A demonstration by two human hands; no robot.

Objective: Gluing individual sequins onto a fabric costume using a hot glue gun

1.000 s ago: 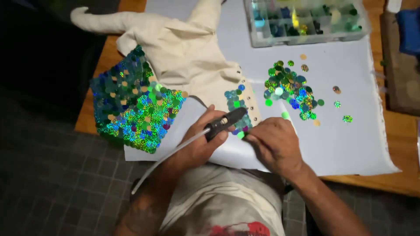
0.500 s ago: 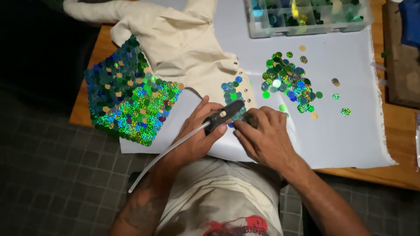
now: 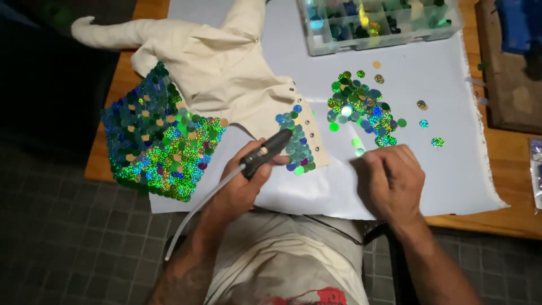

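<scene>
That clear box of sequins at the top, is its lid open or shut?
Cannot tell. The clear compartment box shows its coloured sequins through the plastic, but the top edge of the head view cuts it off, so no lid can be made out.

A clear plastic compartment box [image 3: 384,22] of sequins stood at one o'clock on the white sheet — and a small clear packet [image 3: 536,172] lay at three o'clock, half cut off.
</scene>
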